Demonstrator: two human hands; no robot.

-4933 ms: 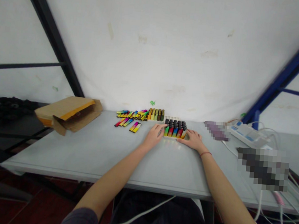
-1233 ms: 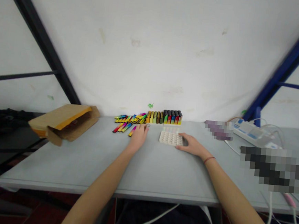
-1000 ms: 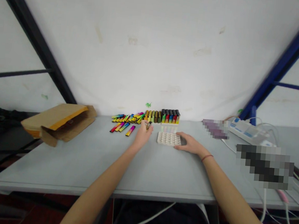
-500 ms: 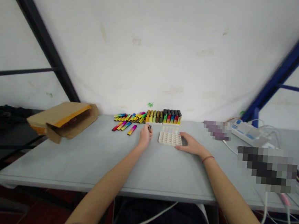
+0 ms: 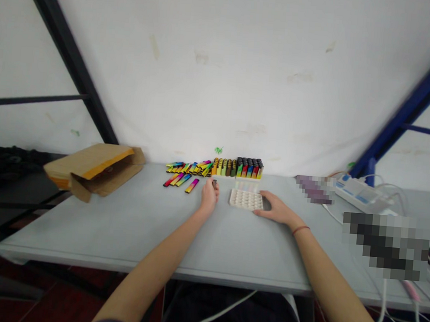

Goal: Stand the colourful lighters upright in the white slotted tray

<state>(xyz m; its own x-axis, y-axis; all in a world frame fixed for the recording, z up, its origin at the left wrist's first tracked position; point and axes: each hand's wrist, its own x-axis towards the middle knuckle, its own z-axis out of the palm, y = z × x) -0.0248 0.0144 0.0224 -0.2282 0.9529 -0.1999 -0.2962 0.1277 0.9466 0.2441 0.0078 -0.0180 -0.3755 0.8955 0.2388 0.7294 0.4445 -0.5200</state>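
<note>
My left hand (image 5: 208,198) is closed around what looks like a lighter (image 5: 215,184), its dark end poking out past the fingers. Beside it lies a white tray (image 5: 246,200) with rows of holes; my right hand (image 5: 278,209) grips its right edge between thumb and fingers. Behind the tray stands a block of upright lighters with black tops (image 5: 249,168) in a white holder. To its left is another group of upright lighters (image 5: 225,167) in yellow and brown. Rainbow-coloured lighters lie in a pile (image 5: 189,167), and several more, such as a pink-yellow lighter (image 5: 192,186), lie in front.
An open cardboard box (image 5: 95,169) lies at the left of the grey table (image 5: 138,239). On the right are a purple blurred object (image 5: 313,189), a white power strip (image 5: 357,192), a dark pixelated object (image 5: 383,243) and loose cables. A wall stands behind.
The whole view has shifted slightly, with things appearing a little further right. My hands keep the same holds on the lighter and the tray.
</note>
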